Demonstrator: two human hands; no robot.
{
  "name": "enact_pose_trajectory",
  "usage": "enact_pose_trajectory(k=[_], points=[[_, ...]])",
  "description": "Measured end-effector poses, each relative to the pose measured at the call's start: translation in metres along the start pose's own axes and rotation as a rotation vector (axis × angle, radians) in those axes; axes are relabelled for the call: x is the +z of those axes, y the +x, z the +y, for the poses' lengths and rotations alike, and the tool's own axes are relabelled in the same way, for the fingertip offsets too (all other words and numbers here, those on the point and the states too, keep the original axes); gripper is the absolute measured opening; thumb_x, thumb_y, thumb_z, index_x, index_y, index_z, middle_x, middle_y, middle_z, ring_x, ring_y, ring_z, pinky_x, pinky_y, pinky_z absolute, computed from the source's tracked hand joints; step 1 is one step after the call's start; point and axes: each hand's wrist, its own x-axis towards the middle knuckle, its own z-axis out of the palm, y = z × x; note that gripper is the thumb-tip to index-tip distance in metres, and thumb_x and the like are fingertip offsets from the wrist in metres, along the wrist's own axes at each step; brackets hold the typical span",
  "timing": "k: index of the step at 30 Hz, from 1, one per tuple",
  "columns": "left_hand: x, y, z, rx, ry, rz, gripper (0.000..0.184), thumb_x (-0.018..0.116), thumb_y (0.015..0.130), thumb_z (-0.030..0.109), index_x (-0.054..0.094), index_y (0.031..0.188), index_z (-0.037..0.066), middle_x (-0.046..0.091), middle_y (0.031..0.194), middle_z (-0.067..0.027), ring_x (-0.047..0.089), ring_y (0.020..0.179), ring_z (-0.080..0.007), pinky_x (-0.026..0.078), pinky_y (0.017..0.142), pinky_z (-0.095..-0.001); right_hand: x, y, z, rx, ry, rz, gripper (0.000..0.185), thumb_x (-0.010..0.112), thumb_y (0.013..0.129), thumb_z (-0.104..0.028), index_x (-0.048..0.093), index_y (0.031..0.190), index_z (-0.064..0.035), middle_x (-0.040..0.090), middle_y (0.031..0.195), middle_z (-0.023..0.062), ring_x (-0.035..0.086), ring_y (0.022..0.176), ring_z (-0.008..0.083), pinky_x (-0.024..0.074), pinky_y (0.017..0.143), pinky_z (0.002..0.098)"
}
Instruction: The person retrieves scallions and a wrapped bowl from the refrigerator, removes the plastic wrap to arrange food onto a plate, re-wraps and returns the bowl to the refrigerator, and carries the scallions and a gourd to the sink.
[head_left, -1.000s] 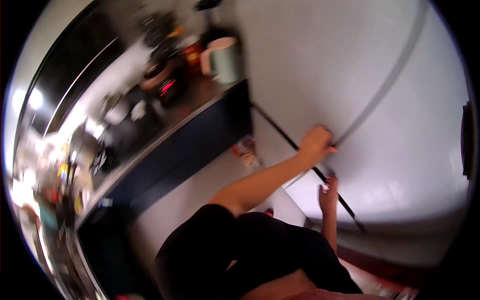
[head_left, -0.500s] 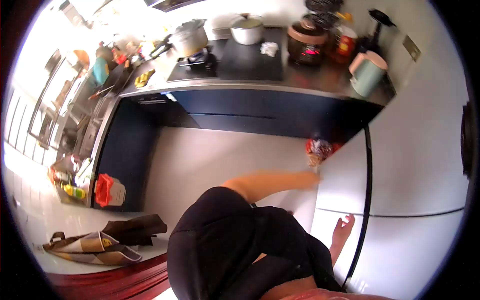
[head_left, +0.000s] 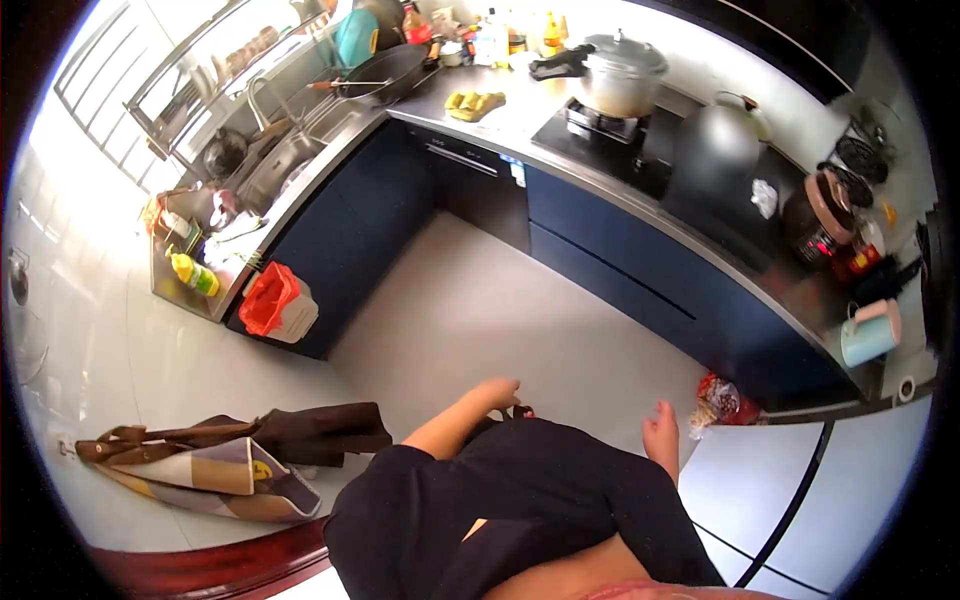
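My left hand (head_left: pixel 496 393) hangs in front of my body above the pale floor (head_left: pixel 440 300), its fingers loosely bent and a little apart. Nothing shows in it. To the right, my right hand (head_left: pixel 661 436) is raised by my side with the fingers half curled, and it looks bare too. Neither hand touches anything I can see. Nearest to the right hand is a bundle of red and clear plastic bags (head_left: pixel 722 402) on the floor by the cabinet corner. I wear a dark top (head_left: pixel 540 480).
Dark blue cabinets (head_left: pixel 620 275) run round the corner below the counter. On the stove stands a pressure cooker (head_left: pixel 622 80); bananas (head_left: pixel 474 105) lie left of it. A bin with a red bag (head_left: pixel 272 300) hangs by the sink. White fridge doors (head_left: pixel 750 465) stand right, hanging aprons (head_left: pixel 230 460) left.
The view has swung left, bringing the sink and counter corner further in. My left arm has drawn back from its reach rightward near the fridge. My right hand no longer overlaps the fridge front.
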Motion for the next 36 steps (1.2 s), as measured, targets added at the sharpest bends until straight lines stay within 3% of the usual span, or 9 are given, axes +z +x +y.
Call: enact_pose_trajectory(k=[6,9,16,20,25,30,31,34,36], points=[[-0.063,0.000,-0.043,0.115,-0.382,0.172,0.041,0.064,0.084,0.032,0.058,0.117,0.009,0.067,0.106,-0.0149,0.063,0.098,-0.0334,0.050,0.084,-0.0418,0.061,0.092,-0.108,-0.176,-0.074,-0.187,0.049,0.063,0.082,-0.014,0.048,0.127,-0.0054,0.061,0.111,0.0148,0.063,0.083,0.0268,0.0507,0.077,0.0375],[-0.070,0.018,-0.101,-0.009,-0.534,0.246,0.037,0.062,0.085,0.026,0.058,0.117,0.008,0.068,0.104,-0.0146,0.065,0.094,-0.0291,0.051,0.081,-0.0395,0.084,0.137,-0.133,-0.168,-0.120,-0.265,0.047,0.064,0.082,-0.015,0.050,0.126,-0.0066,0.063,0.108,0.0134,0.064,0.084,0.0267,0.0508,0.077,0.0378],[-0.194,0.043,-0.168,-0.274,-1.215,0.342,0.033,0.054,0.087,0.015,0.058,0.117,0.001,0.068,0.099,-0.0103,0.067,0.086,-0.0179,0.053,0.068,-0.0311,0.179,0.321,-0.207,-0.348,-0.058,-0.303,0.046,0.067,0.080,-0.014,0.052,0.122,-0.0065,0.065,0.105,0.0154,0.065,0.087,0.0263,0.0509,0.077,0.0375],[-0.283,0.063,-0.199,-0.082,-1.391,0.547,0.028,0.054,0.091,0.016,0.056,0.115,0.001,0.067,0.099,-0.0132,0.066,0.087,-0.0211,0.053,0.073,-0.0321,0.231,0.440,-0.318,-0.583,-0.021,-0.224,0.043,0.068,0.080,-0.015,0.053,0.120,-0.0049,0.062,0.096,0.0151,0.063,0.079,0.0262,0.0511,0.072,0.0382],[-0.387,0.093,-0.219,0.054,-1.672,0.682,0.025,0.051,0.094,0.014,0.053,0.116,0.001,0.065,0.100,-0.0150,0.066,0.089,-0.0233,0.053,0.076,-0.0341,0.280,0.564,-0.412,-0.571,0.035,-0.012,0.058,0.068,0.079,-0.012,0.044,0.131,-0.0057,0.056,0.108,0.0178,0.062,0.077,0.0281,0.0513,0.074,0.0403],[-0.472,0.161,-0.267,0.154,-1.776,0.656,0.023,0.048,0.097,0.013,0.052,0.116,0.002,0.063,0.106,-0.0153,0.064,0.093,-0.0244,0.053,0.080,-0.0358,0.331,0.634,-0.419,-0.568,0.040,0.045,0.057,0.063,0.082,-0.012,0.041,0.135,-0.0102,0.057,0.099,0.0154,0.060,0.076,0.0302,0.0505,0.074,0.0384],[-0.494,0.178,-0.276,0.176,-1.762,0.636,0.027,0.048,0.097,0.015,0.048,0.121,0.002,0.062,0.109,-0.0173,0.063,0.097,-0.0263,0.053,0.081,-0.0368,0.334,0.633,-0.426,-0.478,0.156,0.002,0.035,0.060,0.081,-0.009,0.054,0.115,-0.0069,0.058,0.082,0.0129,0.057,0.070,0.0265,0.0486,0.070,0.0359],[-0.564,0.228,-0.298,0.248,-1.761,0.576,0.032,0.048,0.097,0.016,0.045,0.126,0.002,0.061,0.111,-0.0189,0.063,0.100,-0.0275,0.053,0.081,-0.0377,0.319,0.624,-0.436,-0.362,-0.066,-0.112,0.011,0.057,0.080,-0.006,0.055,0.091,-0.0020,0.056,0.069,0.0123,0.053,0.064,0.0218,0.0462,0.065,0.0341],[-0.607,0.259,-0.309,0.234,-1.740,0.453,0.044,0.051,0.096,0.019,0.038,0.133,0.000,0.060,0.112,-0.0183,0.063,0.096,-0.0257,0.053,0.080,-0.0358,0.317,0.611,-0.428,-0.308,0.075,-0.060,0.007,0.056,0.079,-0.004,0.050,0.080,-0.0005,0.051,0.064,0.0136,0.049,0.059,0.0196,0.0437,0.059,0.0331]])
